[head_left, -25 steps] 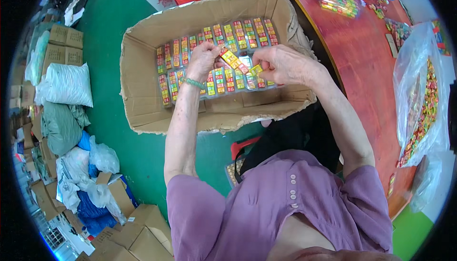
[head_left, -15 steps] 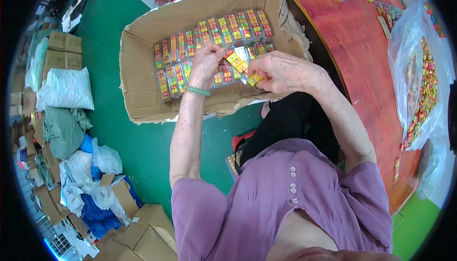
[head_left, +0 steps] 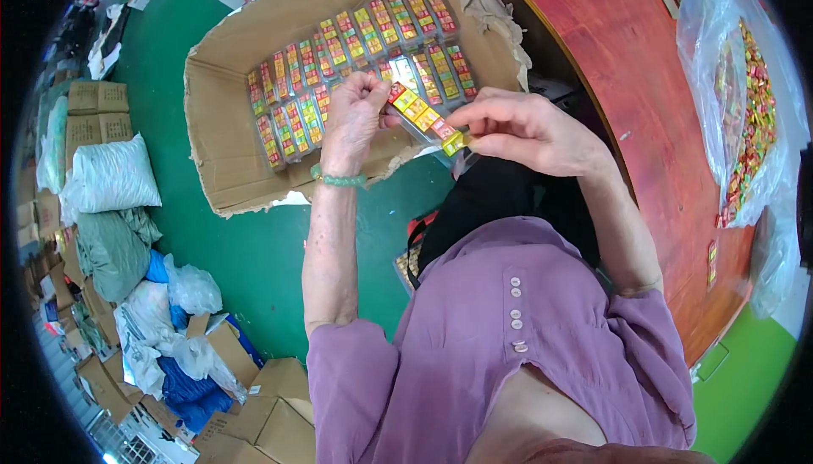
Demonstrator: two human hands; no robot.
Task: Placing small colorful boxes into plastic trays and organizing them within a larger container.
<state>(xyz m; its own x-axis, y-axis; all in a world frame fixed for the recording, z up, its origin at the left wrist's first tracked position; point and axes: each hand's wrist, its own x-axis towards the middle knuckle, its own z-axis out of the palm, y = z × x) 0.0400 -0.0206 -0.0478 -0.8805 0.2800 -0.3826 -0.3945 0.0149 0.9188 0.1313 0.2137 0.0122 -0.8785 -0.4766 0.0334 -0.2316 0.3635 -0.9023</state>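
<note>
My left hand (head_left: 360, 117) is closed on the upper end of a narrow clear pack (head_left: 417, 112) holding a row of small red and yellow wrapped pieces, probably sweets. The pack slants down to the right above the near side of a big open cardboard box (head_left: 224, 172). At its lower end, the thumb and forefinger of my right hand (head_left: 533, 132) close around the last yellow piece and the plastic there. Inside the box, similar filled packs (head_left: 373, 32) stand side by side in two rows, partly hidden behind my hands.
To the right curves a red table (head_left: 584, 58) with a clear bag of small wrapped pieces (head_left: 749, 117) and one loose strip (head_left: 711, 262). Along the left, on the green floor (head_left: 254, 278), lie a white sack (head_left: 114, 174), plastic bags (head_left: 193, 284) and cartons (head_left: 262, 417).
The view has shifted, so the box sits further up and left. The yellow piece in my right fingers now lines up with the row at the pack's lower end.
</note>
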